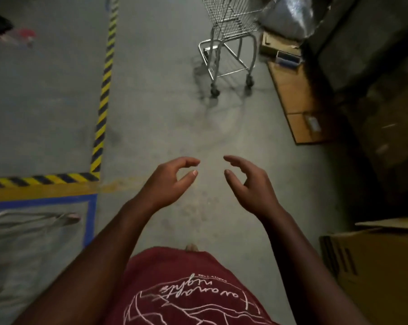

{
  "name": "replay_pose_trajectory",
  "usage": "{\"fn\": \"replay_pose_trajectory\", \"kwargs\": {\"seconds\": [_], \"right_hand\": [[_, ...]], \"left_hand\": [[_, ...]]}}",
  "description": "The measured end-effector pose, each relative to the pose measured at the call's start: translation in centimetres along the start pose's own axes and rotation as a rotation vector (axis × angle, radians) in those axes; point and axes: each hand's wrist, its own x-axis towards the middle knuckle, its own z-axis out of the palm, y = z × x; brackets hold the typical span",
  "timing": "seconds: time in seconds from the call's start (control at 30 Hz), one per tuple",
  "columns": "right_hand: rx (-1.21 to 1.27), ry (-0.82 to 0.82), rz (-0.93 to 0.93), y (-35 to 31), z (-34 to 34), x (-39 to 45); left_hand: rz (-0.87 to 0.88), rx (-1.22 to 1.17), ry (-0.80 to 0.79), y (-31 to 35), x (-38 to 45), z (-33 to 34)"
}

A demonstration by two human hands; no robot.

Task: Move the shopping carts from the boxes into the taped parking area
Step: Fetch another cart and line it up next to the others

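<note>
Shopping cart (231,43) at 12–1 o'clock, well apart from both hands; basket top cut off by the frame edge, wheels smeared by motion blur. It stands on bare concrete beside flattened cardboard (296,99) at 2 o'clock. Plastic-wrapped bundle (289,15) at 1 o'clock, contents unreadable. Right side at 3 o'clock is too dark to make out. Cardboard box (374,266) at 4 o'clock, cropped, its printing illegible. Left hand (167,184) and right hand (249,181) at centre, fingers loosely curved, grasping nothing. Hazard tape (105,85) at 10 o'clock, blue tape (90,221) at 8 o'clock; blurred metal frame (34,219) inside it, cut off. Red shirt (189,289) at 6 o'clock: script print, reads upside down, roughly "our nights", uncertain.
</note>
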Motion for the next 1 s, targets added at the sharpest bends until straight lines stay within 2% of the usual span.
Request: {"fn": "replay_pose_trajectory", "kwargs": {"seconds": [0.23,0.43,0.6,0.73,1.0], "right_hand": [[-0.002,-0.018,0.023,3.2,-2.6,13.7],[-0.067,-0.041,0.041,4.9,-4.4,27.9],[-0.103,0.011,0.046,5.7,-8.3,40.3],[-0.088,0.076,0.089,7.5,-11.0,47.1],[-0.036,0.093,0.104,15.3,-16.9,62.0]], "left_hand": [[-0.011,-0.046,-0.022,-0.5,14.4,0.6],[-0.031,-0.03,0.068,-2.3,29.5,-0.9],[0.014,-0.023,0.006,0.5,43.0,-2.0],[0.073,-0.023,-0.016,3.6,52.3,-2.3],[0.103,-0.033,0.0,6.8,70.2,0.7]]}}
